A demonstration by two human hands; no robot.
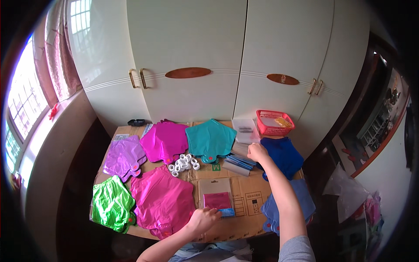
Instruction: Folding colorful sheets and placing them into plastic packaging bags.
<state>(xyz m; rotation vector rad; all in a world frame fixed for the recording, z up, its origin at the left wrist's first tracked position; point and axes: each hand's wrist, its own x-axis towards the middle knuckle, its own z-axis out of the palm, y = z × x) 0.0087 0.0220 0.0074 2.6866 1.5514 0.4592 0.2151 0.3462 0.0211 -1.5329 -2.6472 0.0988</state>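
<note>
In front of me lies a clear packet (217, 200) with a folded pink foil piece inside and a blue band at its lower edge. My left hand (205, 219) is at its lower left corner, fingers curled onto it. Farther off, my right hand (257, 152) reaches over a stack of clear bags (238, 169) with blue bands. Its fingers are closed at the bags' upper right end; the fingertips are partly hidden. Beside my left hand spreads a pile of flat pink foil balloons (161, 198). White tape-like rings (184, 163) sit in a heap behind the packet.
Further foil balloon piles surround the cardboard-covered table: green (112, 204), lilac (124, 157), magenta (163, 139), teal (211, 139), dark blue (283, 157) and greyish blue (290, 203). A red basket (275, 123) and a translucent box (245, 131) stand at the back, before a white cabinet (187, 39).
</note>
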